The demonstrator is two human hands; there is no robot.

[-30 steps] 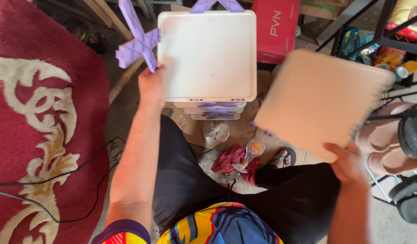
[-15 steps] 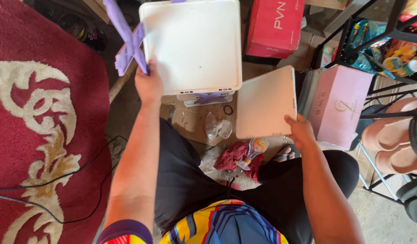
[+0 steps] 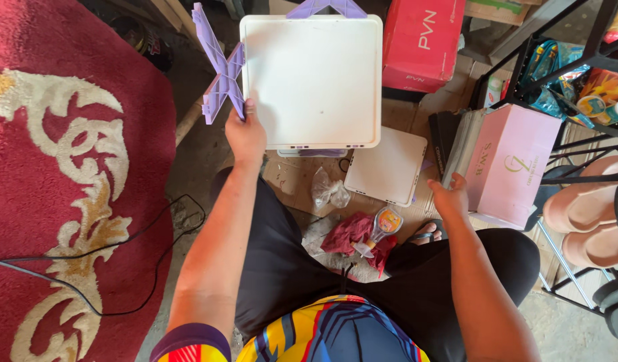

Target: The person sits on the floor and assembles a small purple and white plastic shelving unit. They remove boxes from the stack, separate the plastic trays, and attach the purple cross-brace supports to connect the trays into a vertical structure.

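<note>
- Holding a large white square panel up off the floor, the left hand is pinched on its lower left edge, thumb on the face, the other fingers hidden behind.
- Purple X-shaped braces clip to that panel's left side; another purple piece shows at the top edge, so some side parts look fitted already.
- Right hand is low, beside the right edge of a smaller white panel that lies flat on the cardboard on the floor. Fingers look loosely curled and touching or just off the edge; I cannot tell if they grip anything.
- More purple clips peek from under the big panel's lower edge, apparently further parts not yet joined.
- Judgement: work is partway. One panel carries braces; the small panel is loose on the floor, unattached.
- Around: pink box just right of the hand, red box beyond, crumpled plastic bag, red cloth, red rug left, black rack with sandals.
</note>
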